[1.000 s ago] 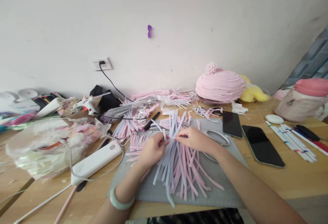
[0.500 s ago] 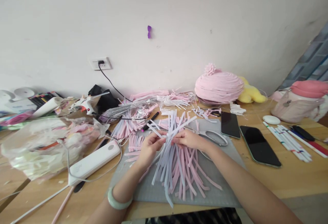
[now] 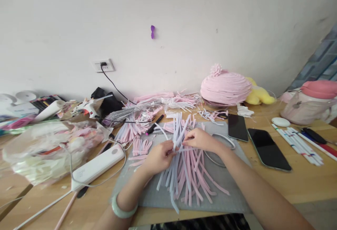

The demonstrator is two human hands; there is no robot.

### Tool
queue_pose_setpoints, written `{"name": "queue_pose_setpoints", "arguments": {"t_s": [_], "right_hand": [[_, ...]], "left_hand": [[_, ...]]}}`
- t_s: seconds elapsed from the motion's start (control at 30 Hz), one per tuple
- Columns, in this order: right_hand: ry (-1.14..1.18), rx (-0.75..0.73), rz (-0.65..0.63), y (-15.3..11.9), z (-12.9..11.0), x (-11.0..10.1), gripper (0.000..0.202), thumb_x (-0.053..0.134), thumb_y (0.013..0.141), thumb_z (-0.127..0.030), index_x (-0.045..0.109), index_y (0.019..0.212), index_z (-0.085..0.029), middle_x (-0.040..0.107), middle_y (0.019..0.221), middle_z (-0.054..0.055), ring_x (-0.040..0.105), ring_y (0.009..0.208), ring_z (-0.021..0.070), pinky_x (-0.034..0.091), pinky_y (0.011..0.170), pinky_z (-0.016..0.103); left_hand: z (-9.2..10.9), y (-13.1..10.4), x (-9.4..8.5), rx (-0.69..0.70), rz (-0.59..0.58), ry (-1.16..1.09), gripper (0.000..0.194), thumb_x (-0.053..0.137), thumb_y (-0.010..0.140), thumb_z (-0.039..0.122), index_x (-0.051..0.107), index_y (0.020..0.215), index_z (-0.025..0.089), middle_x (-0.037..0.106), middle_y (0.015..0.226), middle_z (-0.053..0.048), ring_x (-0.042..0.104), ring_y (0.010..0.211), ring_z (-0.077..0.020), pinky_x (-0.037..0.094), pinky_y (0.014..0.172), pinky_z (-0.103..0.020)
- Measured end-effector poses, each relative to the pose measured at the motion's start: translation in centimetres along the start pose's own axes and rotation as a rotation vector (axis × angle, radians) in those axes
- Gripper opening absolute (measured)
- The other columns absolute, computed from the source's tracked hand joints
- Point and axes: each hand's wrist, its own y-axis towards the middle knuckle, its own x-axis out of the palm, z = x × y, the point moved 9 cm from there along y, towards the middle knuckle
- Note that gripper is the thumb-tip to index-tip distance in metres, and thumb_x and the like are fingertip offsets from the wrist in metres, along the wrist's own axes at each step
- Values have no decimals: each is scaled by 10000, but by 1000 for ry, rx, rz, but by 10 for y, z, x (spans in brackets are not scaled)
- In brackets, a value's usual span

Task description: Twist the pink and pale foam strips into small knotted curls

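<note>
A bundle of pale blue fuzzy strips (image 3: 171, 179) lies over a spread of pink strips (image 3: 196, 184) on the grey mat (image 3: 231, 191). At the left side of the blue bundle, my left hand (image 3: 160, 157) has its fingers closed on a blue strip. My right hand (image 3: 197, 140) is at the bundle's right side, thumb and fingers pinched on a pale strip that crosses the bundle. Silver scissors (image 3: 223, 141) lie behind my right wrist, partly hidden by it.
Two phones (image 3: 268, 149) and several markers (image 3: 297, 144) lie at the right. A white power strip (image 3: 98, 166) and a plastic bag of scraps (image 3: 52, 152) are at the left. Behind stands a pink strip-covered dome (image 3: 226, 87), beside more pink and blue strips (image 3: 133, 128).
My left hand has turned, knuckles up, and moved slightly down. My right hand has moved a little right and up, and a strip now stretches across the bundle.
</note>
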Motion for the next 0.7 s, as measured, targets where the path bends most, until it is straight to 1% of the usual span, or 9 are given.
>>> {"name": "queue_pose_setpoints", "arguments": {"t_s": [0.1, 0.2, 0.27, 0.33, 0.4, 0.47, 0.57, 0.63, 0.7], "right_hand": [[25, -72, 124, -1, -12, 0, 216, 508, 712, -239, 687, 729, -120, 617, 639, 23, 506, 590, 121, 328, 534, 211], [84, -102, 179, 0, -16, 3, 251, 452, 758, -233, 678, 755, -125, 611, 643, 26, 507, 597, 122, 341, 554, 215], [124, -110, 143, 1, -16, 10, 287, 423, 788, -250, 667, 702, -126, 578, 584, 16, 487, 563, 116, 334, 540, 215], [167, -96, 54, 3, -14, 20, 309, 419, 802, -273, 658, 673, -126, 553, 552, 9, 464, 528, 106, 322, 521, 213], [224, -62, -33, 4, -10, 29, 296, 434, 805, -298, 663, 734, -125, 551, 558, 1, 434, 493, 91, 307, 502, 210], [285, -30, -81, 6, -4, 33, 293, 441, 806, -317, 663, 812, -125, 529, 540, -14, 385, 452, 75, 287, 483, 208], [337, -11, -67, 10, 4, 28, 283, 453, 799, -314, 661, 829, -124, 483, 504, -34, 345, 434, 66, 278, 485, 207], [320, 14, -47, 13, 11, 23, 267, 465, 791, -302, 663, 814, -124, 476, 497, -37, 350, 437, 66, 283, 493, 207], [266, 46, -18, 16, 20, 17, 248, 478, 778, -284, 668, 795, -124, 478, 491, -33, 366, 443, 72, 290, 494, 208]], "left_hand": [[-11, 0, -8, -81, 116, 131, 207, 454, 713, 88, 599, 835, 173, 612, 813, -49, 559, 746, -170, 397, 664, -256], [-26, -5, -24, -197, 311, 159, 206, 454, 736, 127, 578, 895, 174, 612, 816, -46, 559, 705, -166, 400, 647, -262], [-33, -8, -31, -238, 424, 109, 200, 457, 742, 142, 569, 905, 171, 607, 776, -35, 551, 677, -158, 400, 640, -260], [-40, -11, -37, -254, 515, 22, 189, 456, 752, 165, 566, 905, 167, 596, 743, -25, 535, 641, -145, 398, 623, -253], [-44, -15, -41, -261, 598, -88, 184, 457, 763, 205, 564, 907, 160, 591, 749, -25, 523, 630, -135, 395, 610, -248], [-47, -17, -43, -260, 659, -220, 187, 465, 762, 234, 563, 900, 154, 591, 782, -31, 522, 658, -132, 393, 617, -242], [-46, -16, -40, -253, 650, -402, 192, 494, 747, 258, 569, 884, 147, 585, 768, -22, 510, 657, -124, 387, 614, -233], [-43, -14, -36, -245, 593, -461, 200, 509, 741, 270, 581, 878, 144, 573, 726, -11, 491, 625, -116, 381, 604, -230], [-36, -11, -31, -219, 495, -471, 206, 518, 741, 279, 600, 870, 141, 568, 705, -10, 486, 620, -119, 379, 605, -234]]}}
